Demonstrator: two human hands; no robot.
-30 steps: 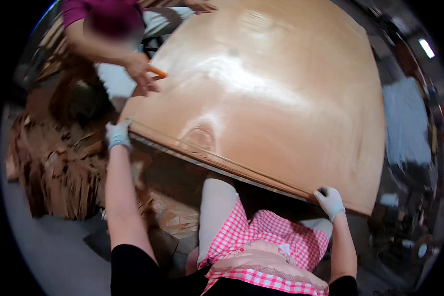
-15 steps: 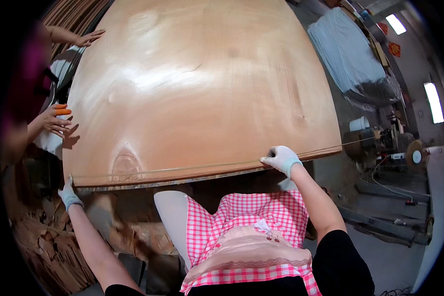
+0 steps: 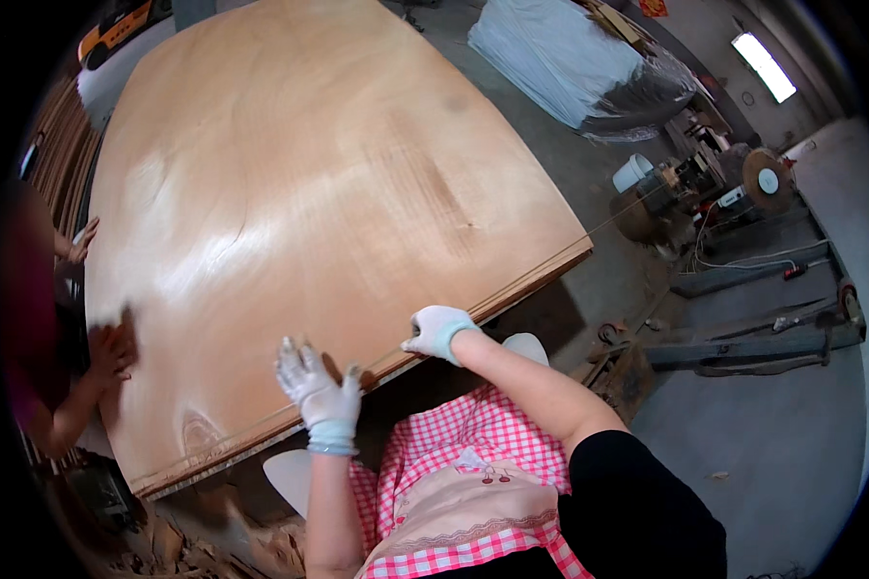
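A large stack of thin wooden sheets [image 3: 261, 241] lies in front of me, its near edge layered and slightly rough. A thin pale cord [image 3: 541, 262] runs along that edge and off to the right toward a machine. My right hand [image 3: 437, 331], in a white and pale-green glove, is closed in a pinch on the cord at the stack's near edge. Beside it, my gloved left hand [image 3: 321, 394] is stretched out with fingers spread, over the near edge of the top sheet. It holds nothing; whether its fingers touch the wood is unclear.
At the left stands a person in dark red, one hand [image 3: 113, 355] near the sheet's side edge. Broken veneer scraps [image 3: 174, 550] lie below at left. A machine with a round disc [image 3: 766, 180], a white bucket [image 3: 632, 172] and a plastic-wrapped pile [image 3: 560, 63] are at right.
My left hand has left the stack's near-left corner and come right, close to my right hand, its fingers now spread. My right hand still pinches the cord. The view has turned rightward.
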